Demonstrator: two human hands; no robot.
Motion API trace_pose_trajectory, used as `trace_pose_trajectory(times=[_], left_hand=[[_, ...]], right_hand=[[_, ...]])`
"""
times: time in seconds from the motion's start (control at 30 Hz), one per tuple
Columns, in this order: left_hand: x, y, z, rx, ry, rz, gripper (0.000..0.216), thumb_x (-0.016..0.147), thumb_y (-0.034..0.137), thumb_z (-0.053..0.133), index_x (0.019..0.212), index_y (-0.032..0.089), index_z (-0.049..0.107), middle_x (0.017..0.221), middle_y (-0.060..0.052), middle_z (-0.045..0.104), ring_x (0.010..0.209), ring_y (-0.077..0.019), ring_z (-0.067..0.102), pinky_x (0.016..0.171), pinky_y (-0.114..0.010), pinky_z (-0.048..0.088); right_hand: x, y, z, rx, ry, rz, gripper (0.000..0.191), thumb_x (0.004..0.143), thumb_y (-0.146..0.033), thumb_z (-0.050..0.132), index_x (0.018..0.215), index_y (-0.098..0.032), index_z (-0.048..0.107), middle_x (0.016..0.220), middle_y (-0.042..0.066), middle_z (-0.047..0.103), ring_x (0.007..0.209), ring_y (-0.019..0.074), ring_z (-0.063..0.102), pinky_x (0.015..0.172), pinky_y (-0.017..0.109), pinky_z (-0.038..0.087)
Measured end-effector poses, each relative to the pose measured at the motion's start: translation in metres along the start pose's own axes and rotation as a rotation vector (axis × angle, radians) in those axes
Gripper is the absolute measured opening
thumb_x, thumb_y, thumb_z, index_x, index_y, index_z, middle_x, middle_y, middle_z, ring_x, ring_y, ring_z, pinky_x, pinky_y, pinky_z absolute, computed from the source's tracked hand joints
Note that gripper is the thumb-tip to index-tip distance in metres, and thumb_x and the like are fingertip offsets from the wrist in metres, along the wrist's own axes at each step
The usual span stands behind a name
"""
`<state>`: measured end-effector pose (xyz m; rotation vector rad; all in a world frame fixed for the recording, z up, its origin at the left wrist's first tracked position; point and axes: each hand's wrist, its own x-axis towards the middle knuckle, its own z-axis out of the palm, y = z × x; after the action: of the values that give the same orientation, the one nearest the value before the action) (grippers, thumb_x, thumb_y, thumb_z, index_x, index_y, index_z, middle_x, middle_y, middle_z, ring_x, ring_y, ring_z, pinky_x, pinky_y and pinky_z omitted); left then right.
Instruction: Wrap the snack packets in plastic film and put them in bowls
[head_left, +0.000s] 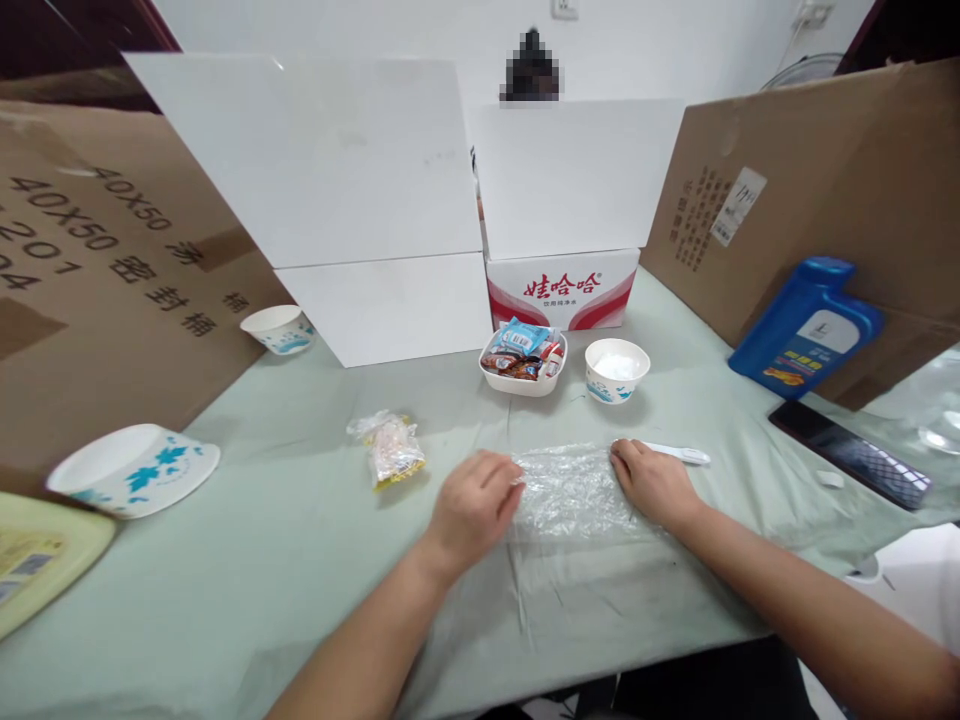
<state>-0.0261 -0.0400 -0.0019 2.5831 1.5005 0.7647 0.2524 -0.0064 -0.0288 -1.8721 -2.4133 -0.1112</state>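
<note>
A crinkled sheet or bag of clear plastic (570,495) lies flat on the green tablecloth in front of me. My left hand (478,505) is closed at its left edge, pinching the film. At its upper right corner, my right hand (656,482) is also closed on it, fingers curled down. A slim white plastic handle (682,454) lies just behind the right hand; its left part is hidden by the fingers. Left of my left hand sits a small clear wrapped packet (394,450) with yellow edges and pale contents.
Further back stand a white tray of wrapped snacks (521,383) and a paper bowl (616,372) with something white in it. A blue bottle (806,330) and a phone (851,455) are at right. Paper bowls (142,470) lie left. Cardboard boxes and white panels (382,305) surround the table.
</note>
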Motion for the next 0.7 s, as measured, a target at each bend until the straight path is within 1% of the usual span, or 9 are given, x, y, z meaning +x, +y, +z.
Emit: trace_pose_trajectory(times=[0.07, 0.1, 0.2, 0.3, 0.4, 0.47, 0.53, 0.6, 0.7], left_hand=[[-0.001, 0.004, 0.008, -0.053, -0.225, 0.172, 0.029, 0.090, 0.030, 0.055, 0.118, 0.024, 0.058, 0.129, -0.008, 0.059, 0.127, -0.0259, 0.048, 0.106, -0.041, 0.038], [-0.002, 0.005, 0.012, -0.051, -0.314, 0.201, 0.039, 0.088, 0.034, 0.058, 0.126, 0.025, 0.053, 0.141, -0.007, 0.051, 0.135, -0.0274, 0.039, 0.110, -0.045, 0.032], [-0.001, 0.003, 0.016, -0.005, -0.443, 0.156, 0.062, 0.085, 0.044, 0.062, 0.141, 0.028, 0.040, 0.156, -0.006, 0.028, 0.145, -0.0302, 0.018, 0.116, -0.052, 0.018], [0.000, 0.002, 0.012, 0.009, -0.479, 0.115, 0.069, 0.084, 0.051, 0.061, 0.144, 0.028, 0.036, 0.159, -0.006, 0.019, 0.147, -0.0305, 0.010, 0.118, -0.053, 0.013], [0.001, 0.003, 0.009, 0.013, -0.515, 0.094, 0.070, 0.085, 0.056, 0.057, 0.145, 0.027, 0.034, 0.159, -0.007, 0.016, 0.147, -0.0294, 0.008, 0.118, -0.051, 0.011], [0.001, 0.002, 0.010, 0.023, -0.537, 0.072, 0.071, 0.086, 0.059, 0.053, 0.147, 0.028, 0.032, 0.160, -0.006, 0.015, 0.147, -0.0288, 0.007, 0.118, -0.050, 0.010], [-0.001, 0.000, 0.012, 0.037, -0.559, 0.040, 0.073, 0.087, 0.062, 0.049, 0.148, 0.028, 0.030, 0.160, -0.006, 0.013, 0.147, -0.0291, 0.007, 0.118, -0.049, 0.010], [-0.001, -0.005, 0.012, 0.055, -0.562, -0.006, 0.076, 0.086, 0.066, 0.048, 0.149, 0.028, 0.029, 0.160, -0.008, 0.013, 0.147, -0.0308, 0.007, 0.118, -0.051, 0.010], [-0.001, -0.009, 0.005, 0.069, -0.477, -0.061, 0.078, 0.083, 0.065, 0.053, 0.147, 0.025, 0.032, 0.159, -0.012, 0.016, 0.146, -0.0346, 0.009, 0.116, -0.054, 0.012]], right_hand=[[0.002, 0.003, -0.001, -0.007, -0.004, -0.009, 0.030, 0.099, -0.030, 0.031, 0.104, -0.019, 0.059, 0.095, 0.007, 0.069, 0.076, 0.0203, 0.066, 0.057, 0.028, 0.034], [0.003, 0.006, -0.002, -0.009, -0.005, -0.005, 0.030, 0.099, -0.032, 0.032, 0.104, -0.019, 0.059, 0.095, 0.007, 0.069, 0.076, 0.0207, 0.066, 0.057, 0.028, 0.035], [0.006, 0.022, -0.008, -0.027, 0.009, 0.089, 0.028, 0.097, -0.033, 0.037, 0.109, -0.019, 0.059, 0.099, 0.008, 0.069, 0.077, 0.0222, 0.066, 0.060, 0.030, 0.039], [0.002, 0.031, -0.018, -0.022, 0.129, 0.102, 0.028, 0.096, -0.029, 0.041, 0.110, -0.016, 0.061, 0.101, 0.011, 0.068, 0.085, 0.0248, 0.065, 0.070, 0.034, 0.045], [-0.010, 0.019, -0.021, 0.075, 0.248, -0.215, 0.033, 0.096, -0.035, 0.041, 0.113, -0.016, 0.063, 0.112, 0.014, 0.066, 0.108, 0.0274, 0.058, 0.093, 0.041, 0.042], [-0.018, 0.006, -0.015, 0.128, 0.199, -0.451, 0.048, 0.094, -0.048, 0.044, 0.129, -0.018, 0.056, 0.132, 0.013, 0.057, 0.126, 0.0308, 0.047, 0.104, 0.048, 0.034], [-0.022, -0.005, -0.006, 0.142, 0.076, -0.561, 0.068, 0.090, -0.061, 0.045, 0.143, -0.020, 0.042, 0.147, 0.013, 0.043, 0.137, 0.0347, 0.032, 0.109, 0.055, 0.025], [-0.023, -0.009, 0.001, 0.155, -0.033, -0.553, 0.077, 0.088, -0.067, 0.042, 0.148, -0.021, 0.033, 0.153, 0.013, 0.034, 0.142, 0.0364, 0.022, 0.111, 0.059, 0.021], [-0.021, -0.004, -0.002, 0.201, -0.115, -0.516, 0.076, 0.088, -0.066, 0.042, 0.149, -0.023, 0.031, 0.155, 0.012, 0.029, 0.144, 0.0361, 0.018, 0.112, 0.061, 0.017]])
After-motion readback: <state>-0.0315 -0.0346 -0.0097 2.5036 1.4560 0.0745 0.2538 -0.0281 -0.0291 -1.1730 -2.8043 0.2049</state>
